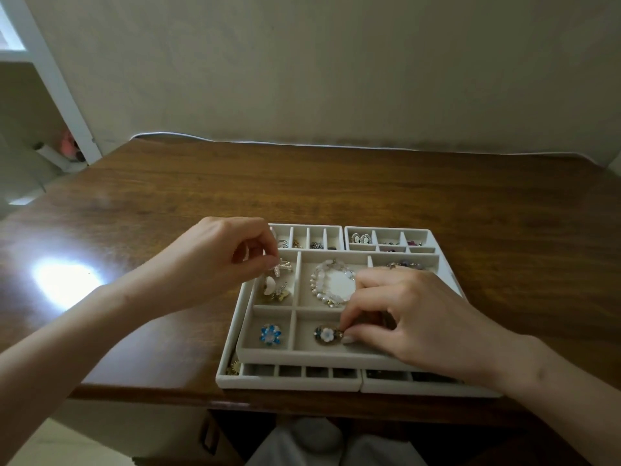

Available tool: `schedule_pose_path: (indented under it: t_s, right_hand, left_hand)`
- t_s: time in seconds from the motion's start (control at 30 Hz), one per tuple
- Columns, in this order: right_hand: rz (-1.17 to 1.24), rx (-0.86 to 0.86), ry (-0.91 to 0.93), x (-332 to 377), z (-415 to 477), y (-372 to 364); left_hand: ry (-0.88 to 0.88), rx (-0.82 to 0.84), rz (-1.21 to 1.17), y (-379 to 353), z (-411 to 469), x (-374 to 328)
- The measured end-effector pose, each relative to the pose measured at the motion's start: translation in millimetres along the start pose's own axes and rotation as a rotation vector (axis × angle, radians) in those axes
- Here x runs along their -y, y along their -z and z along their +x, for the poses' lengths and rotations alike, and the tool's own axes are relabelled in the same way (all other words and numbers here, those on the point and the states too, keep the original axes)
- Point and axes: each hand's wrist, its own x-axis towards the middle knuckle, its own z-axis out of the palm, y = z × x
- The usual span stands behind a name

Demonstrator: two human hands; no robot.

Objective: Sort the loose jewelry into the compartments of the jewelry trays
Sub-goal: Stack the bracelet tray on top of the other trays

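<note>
Nearest, the right hand (413,317) pinches a white flower piece (327,334) in the top tray's (302,357) front compartment, beside a blue flower piece (271,334) already sorted. Behind, the left hand (218,260) pinches a silvery piece (281,266) over the left compartment, next to the pearl bracelets (332,284). The far trays (386,229) hold pieces too, so sorting seems nearly done.

a pale velvet tray (302,358) sits askew on two lower trays (289,386) of small compartments. its large middle compartment holds a pearl bracelet (315,284) lying flat, the front-left one a blue flower brooch (271,334), the front-middle one a white flower brooch (326,334) pinched by the right hand (413,317). a clear crystal piece (283,267), pinched by the left hand (221,257), hangs over the back-left compartment.
</note>
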Motion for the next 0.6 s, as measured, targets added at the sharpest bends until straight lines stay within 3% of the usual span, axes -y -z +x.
schedule_pose_path:
  t_s: [0.13,0.2,0.3,0.4,0.5,0.6]
  right_hand:
    - [0.039,-0.032,-0.060,1,-3,5]
    - [0.068,-0.135,-0.131,0,-8,12]
    - [-0.101,-0.267,-0.398,-15,-15,26]
    - [-0.256,-0.121,-0.720,-33,-24,33]
    - [-0.192,-0.016,-0.799,-36,-27,26]
    - [-0.108,-0.026,-0.839,-36,-27,22]
  left_hand:
    - [0.235,0.042,0.027,-3,-1,9]
    - [0.285,0.092,-0.028,-5,-3,11]
    - [0.330,0.185,-0.134,-10,-8,10]
    - [0.351,0.212,-0.164,-17,-11,7]
    - [0.399,0.200,-0.183,-23,-10,3]
    - [0.407,0.163,-0.158,-29,-11,-2]
